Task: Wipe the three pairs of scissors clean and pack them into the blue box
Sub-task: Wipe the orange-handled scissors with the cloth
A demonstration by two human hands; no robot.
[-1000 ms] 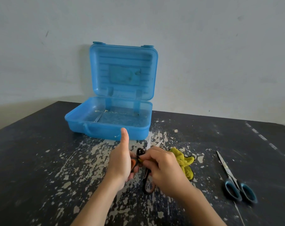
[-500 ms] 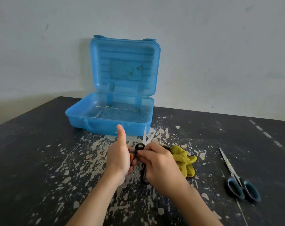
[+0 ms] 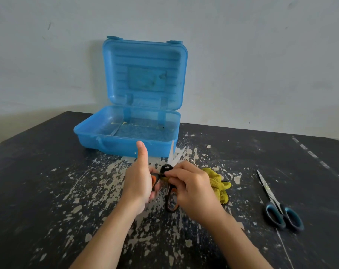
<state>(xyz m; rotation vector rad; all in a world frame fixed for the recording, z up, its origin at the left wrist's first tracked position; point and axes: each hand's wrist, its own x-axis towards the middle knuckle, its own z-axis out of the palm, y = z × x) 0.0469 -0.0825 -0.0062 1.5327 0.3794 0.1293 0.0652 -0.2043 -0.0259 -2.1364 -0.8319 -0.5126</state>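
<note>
My left hand [image 3: 137,183] grips one handle of the orange-and-black scissors [image 3: 171,202], thumb pointing up. Their blades are spread apart and point up toward the blue box [image 3: 125,148]. My right hand [image 3: 192,189] pinches the yellow cloth [image 3: 219,185] against these scissors close to the pivot. Most of the cloth trails onto the table to the right of that hand. The box stands behind with its lid upright against the wall. A thin metal strip shows inside it at the left; I cannot tell what it is. A second pair, the blue-handled scissors [image 3: 275,202], lies closed on the table at the right.
The black table [image 3: 48,181] has flaked pale patches across its middle. A pale wall rises right behind the box. The table's left edge runs diagonally at the far left.
The scissors' blades have come into view above my hands and spread apart. My hands have stayed in the same spot in front of the box.
</note>
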